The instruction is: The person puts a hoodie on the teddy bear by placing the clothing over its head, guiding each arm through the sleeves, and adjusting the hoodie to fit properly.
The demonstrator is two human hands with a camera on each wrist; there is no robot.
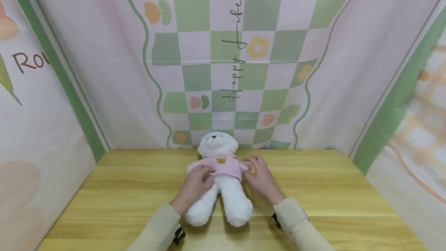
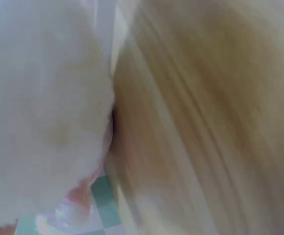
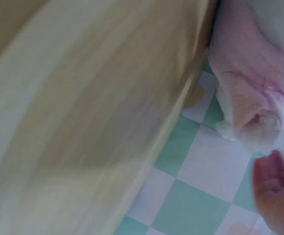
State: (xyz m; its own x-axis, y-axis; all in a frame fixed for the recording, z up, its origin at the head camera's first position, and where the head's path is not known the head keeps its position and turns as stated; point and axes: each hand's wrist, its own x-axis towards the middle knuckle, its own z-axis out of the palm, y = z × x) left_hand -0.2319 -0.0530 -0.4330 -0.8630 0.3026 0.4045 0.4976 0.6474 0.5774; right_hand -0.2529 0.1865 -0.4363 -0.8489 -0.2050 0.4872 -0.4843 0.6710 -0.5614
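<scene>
A white plush teddy bear [image 1: 234, 200] in a pink shirt [image 1: 228, 169] with a small brown bear face lies on its back, legs toward me. My left hand [image 1: 195, 185] rests over its belly and the top of one leg, the fingers loosely bent at the shirt's hem. Beside the bear's arm on the right, my right hand [image 1: 260, 177] has its fingers spread around the sleeve end. In the right wrist view the fingers of that hand [image 3: 273, 183] are apart from the paw [image 3: 261, 134]. A white furry leg [image 2: 44, 107] fills much of the left wrist view.
The bear lies on a wooden table [image 1: 139, 181]. Behind the table's far edge hangs a curtain [image 1: 226, 49] with green checks and lettering. Printed cloth hangs at both sides as well. Light sleeves [image 1: 158, 226] cover both forearms.
</scene>
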